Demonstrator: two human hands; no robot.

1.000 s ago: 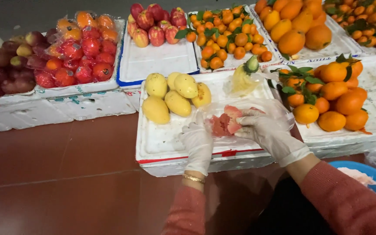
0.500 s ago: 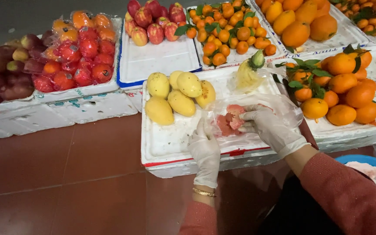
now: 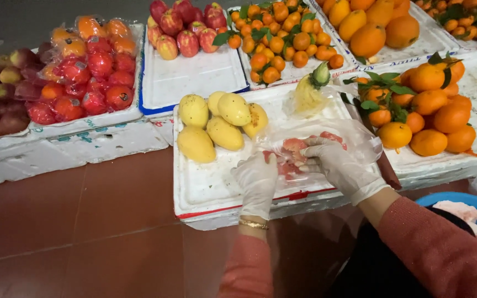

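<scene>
Both gloved hands — left hand [image 3: 258,179], right hand [image 3: 335,163] — close their fingers on a clear bag of pink fruit [image 3: 299,152]; yellow mangoes [image 3: 219,124] lie at ten o'clock on the white tray [image 3: 205,187].

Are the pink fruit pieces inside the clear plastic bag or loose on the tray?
Inside: the clear plastic bag wraps the pink fruit pieces, both gloved hands gripping it.

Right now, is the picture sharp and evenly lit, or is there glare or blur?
Head view: even, soft light, faint shadows; mangoes sharp; the clear bag over pink fruit pieces shows mild glare; left hand and right hand slightly soft; edges bend a little.
</scene>
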